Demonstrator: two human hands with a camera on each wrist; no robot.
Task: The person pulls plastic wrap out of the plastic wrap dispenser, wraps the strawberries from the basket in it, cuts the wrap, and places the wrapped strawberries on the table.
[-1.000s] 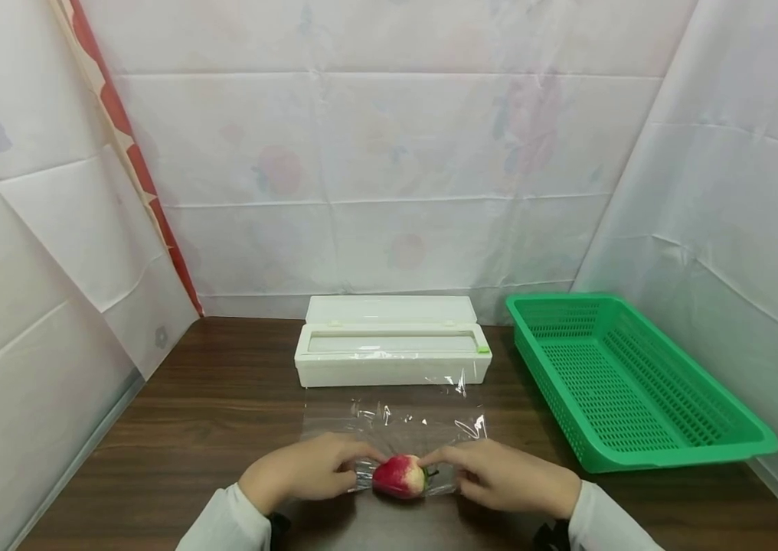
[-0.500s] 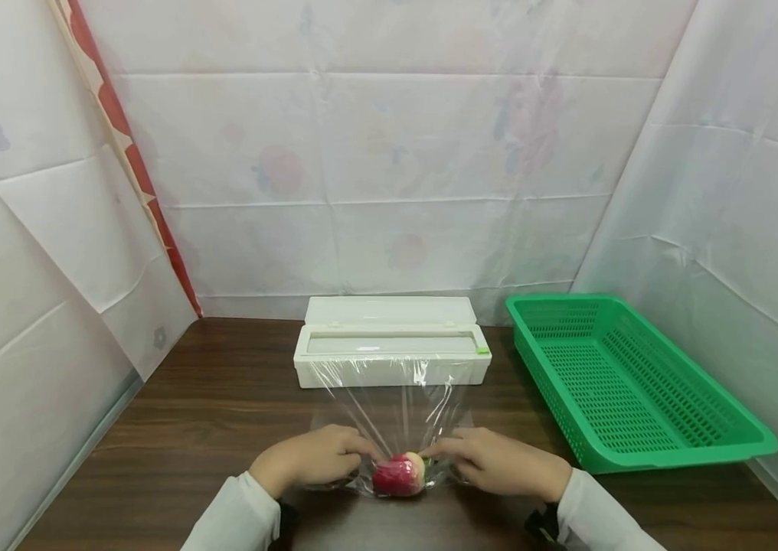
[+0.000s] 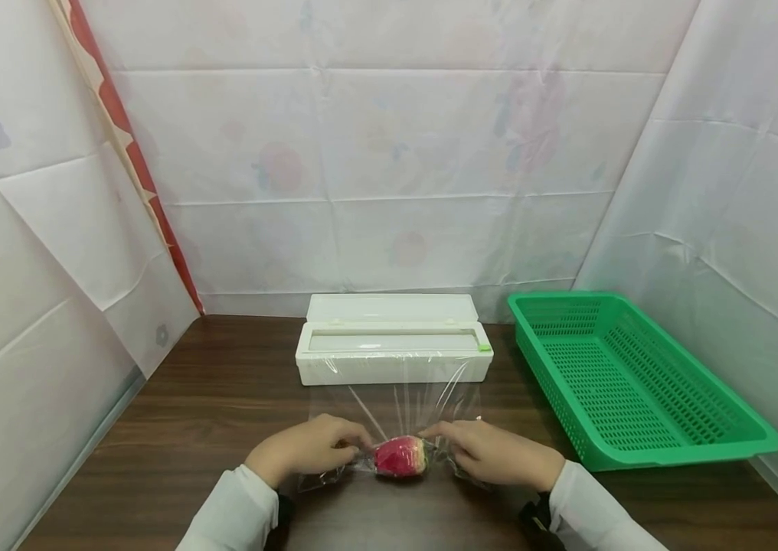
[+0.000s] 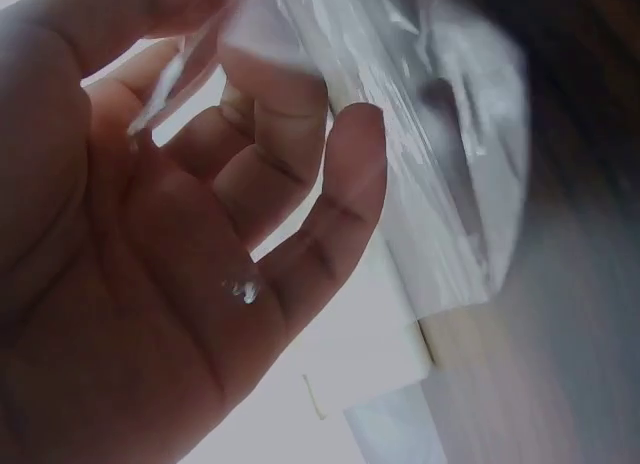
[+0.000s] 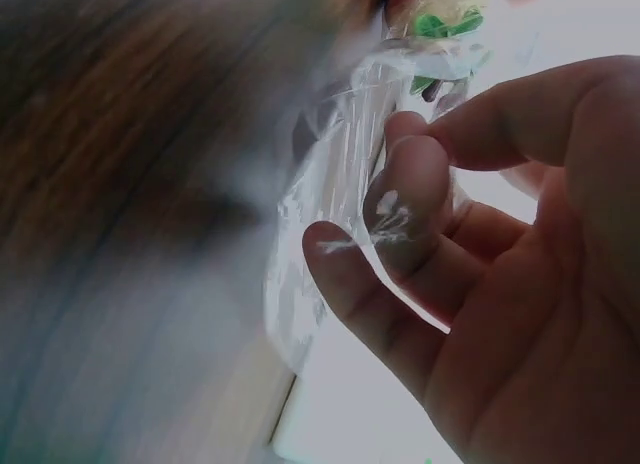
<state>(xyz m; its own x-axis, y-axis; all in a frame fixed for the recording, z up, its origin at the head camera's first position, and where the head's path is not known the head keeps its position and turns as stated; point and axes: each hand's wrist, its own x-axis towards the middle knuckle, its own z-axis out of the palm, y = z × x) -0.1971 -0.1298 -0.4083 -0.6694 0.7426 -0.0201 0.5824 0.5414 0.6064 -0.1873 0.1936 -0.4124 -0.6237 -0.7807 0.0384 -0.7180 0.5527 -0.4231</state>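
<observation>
Moved slightly toward the white box (image 3: 334,373) since half a second ago, the red-and-yellow fruit (image 3: 397,458) is now lying on the worktop (image 3: 189,428) between the two hands, clear film (image 4: 400,164) covering it. The left hand (image 3: 309,448) is curling its fingers and pinching film beside the red end; the right hand (image 3: 495,453), also half closed, is pinching film near the leafy yellow end. Film is stretching back to the box, whose lid (image 3: 392,308) is standing open. A green basket (image 3: 678,459) is sitting to the right.
</observation>
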